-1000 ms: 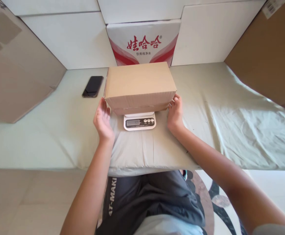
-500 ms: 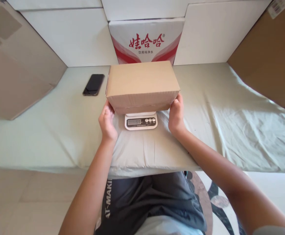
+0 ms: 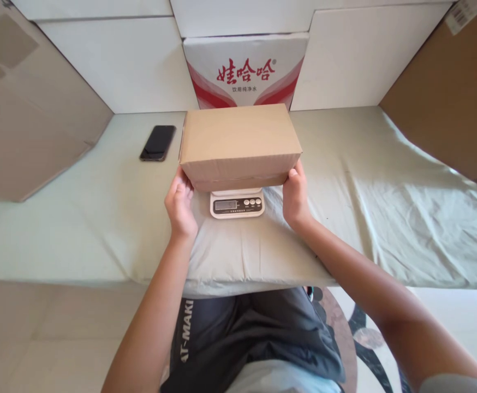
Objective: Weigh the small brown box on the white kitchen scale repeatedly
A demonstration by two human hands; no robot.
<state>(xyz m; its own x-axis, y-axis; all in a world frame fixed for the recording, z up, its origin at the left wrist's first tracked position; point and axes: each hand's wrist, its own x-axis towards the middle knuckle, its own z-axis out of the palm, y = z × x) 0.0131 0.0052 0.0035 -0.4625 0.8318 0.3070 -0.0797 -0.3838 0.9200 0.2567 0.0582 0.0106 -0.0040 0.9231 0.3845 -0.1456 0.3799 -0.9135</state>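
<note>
A brown cardboard box [image 3: 240, 134] lies level over a white digital kitchen scale [image 3: 237, 204], covering most of its platform. The scale's display and three round buttons show in front; any digits are too faint to read. My left hand [image 3: 181, 204] holds the box at its lower left front corner, fingers partly hidden beneath it. At the lower right front corner my right hand [image 3: 296, 194] grips the box, thumb against the front face. Whether the box rests its weight on the scale or in my hands I cannot tell.
A dark phone [image 3: 157, 143] lies left of the box on the green cloth [image 3: 99, 229]. Large brown cartons stand at left [image 3: 37, 109] and right [image 3: 447, 98]. Behind is a wall of white boxes [image 3: 115, 65], with a red-lettered carton [image 3: 244, 49] in the middle. The table's front edge is near me.
Both hands keep hold of the box over the scale, almost unmoved. The whole view has shifted very slightly.
</note>
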